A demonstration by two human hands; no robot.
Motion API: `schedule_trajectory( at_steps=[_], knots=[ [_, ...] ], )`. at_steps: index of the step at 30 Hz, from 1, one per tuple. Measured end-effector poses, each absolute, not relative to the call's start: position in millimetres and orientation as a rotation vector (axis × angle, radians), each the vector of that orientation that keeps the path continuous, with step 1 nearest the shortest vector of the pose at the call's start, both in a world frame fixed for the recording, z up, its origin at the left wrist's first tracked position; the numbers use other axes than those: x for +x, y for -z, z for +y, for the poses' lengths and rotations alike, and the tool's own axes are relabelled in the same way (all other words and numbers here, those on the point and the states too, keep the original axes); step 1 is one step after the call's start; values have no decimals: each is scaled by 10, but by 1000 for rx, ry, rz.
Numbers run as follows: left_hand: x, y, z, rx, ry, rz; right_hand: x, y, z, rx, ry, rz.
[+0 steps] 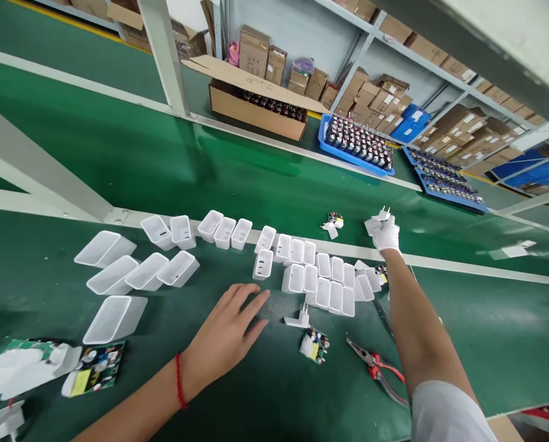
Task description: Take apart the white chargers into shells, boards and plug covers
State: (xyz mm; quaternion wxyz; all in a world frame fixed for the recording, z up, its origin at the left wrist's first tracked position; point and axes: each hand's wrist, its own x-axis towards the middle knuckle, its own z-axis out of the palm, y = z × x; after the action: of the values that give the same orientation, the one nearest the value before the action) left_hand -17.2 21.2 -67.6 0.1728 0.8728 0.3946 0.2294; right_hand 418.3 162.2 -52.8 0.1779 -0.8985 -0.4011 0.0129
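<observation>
Your bare left hand lies flat on the matte green mat, and your white-gloved right hand is up at the pale rail.
Far left, large glossy white open-topped plastic shells lie tipped. Left hand is palm down, fingers straight and close together, just short of a small white pronged plug cap and a small populated circuit board. Smaller white rectangular housings cluster beyond. Red-handled pliers are partly covered by your forearm. Right hand pinches a white two-pronged plug piece. Individual fingertips are hard to make out.
</observation>
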Motion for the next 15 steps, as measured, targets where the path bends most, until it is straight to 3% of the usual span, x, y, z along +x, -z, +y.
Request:
schedule_trajectory(
  at_steps=[8,15],
  knots=[
    [-44,768,559,2593,-579,1315,4004,355,1654,-2757,146,-1106],
    [-42,699,558,2608,-597,1314,3681,473,2027,-2818,-293,-1373]
  ],
)
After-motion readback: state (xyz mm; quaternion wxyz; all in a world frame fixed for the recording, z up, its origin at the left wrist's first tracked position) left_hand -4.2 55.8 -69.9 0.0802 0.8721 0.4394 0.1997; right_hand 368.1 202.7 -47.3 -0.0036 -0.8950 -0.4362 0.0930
